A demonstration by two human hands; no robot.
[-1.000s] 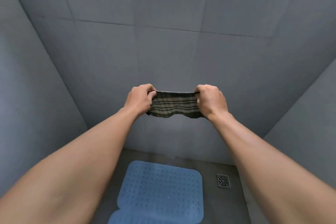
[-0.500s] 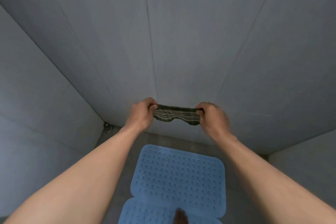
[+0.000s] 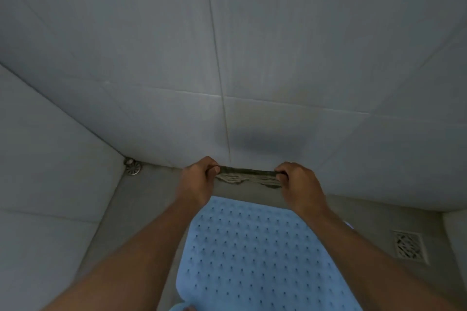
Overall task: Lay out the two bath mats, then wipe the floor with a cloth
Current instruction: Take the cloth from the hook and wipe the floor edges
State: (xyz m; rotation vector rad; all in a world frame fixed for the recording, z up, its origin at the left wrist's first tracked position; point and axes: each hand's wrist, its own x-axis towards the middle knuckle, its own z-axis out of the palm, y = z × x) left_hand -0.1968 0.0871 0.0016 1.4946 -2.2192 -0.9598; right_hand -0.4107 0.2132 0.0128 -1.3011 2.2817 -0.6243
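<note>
Your left hand point(image 3: 198, 179) and right hand point(image 3: 300, 185) each pinch one end of the striped cloth point(image 3: 249, 177), fingers curled tight. Its long axis runs 9-to-3, taut, both hands equally near. It's over the bare floor point(image 3: 146, 197) at 12 o'clock of the blue mat point(image 3: 252, 255); contact unclear. Likely next: press down, wipe.

- Large pale grey wall tiles point(image 3: 278, 33) with thin grout lines cover the far wall, and a soft dark shadow point(image 3: 262, 141) lies low on it.
- A matching tiled left side wall point(image 3: 38, 184) meets it in a corner.
- The grey tiled floor point(image 3: 141, 209) has a round metal drain point(image 3: 133, 167) in its far left corner.
- A square pale patterned drain grate point(image 3: 409, 247) sits near the floor's right edge.
- The light is dim and even.
</note>
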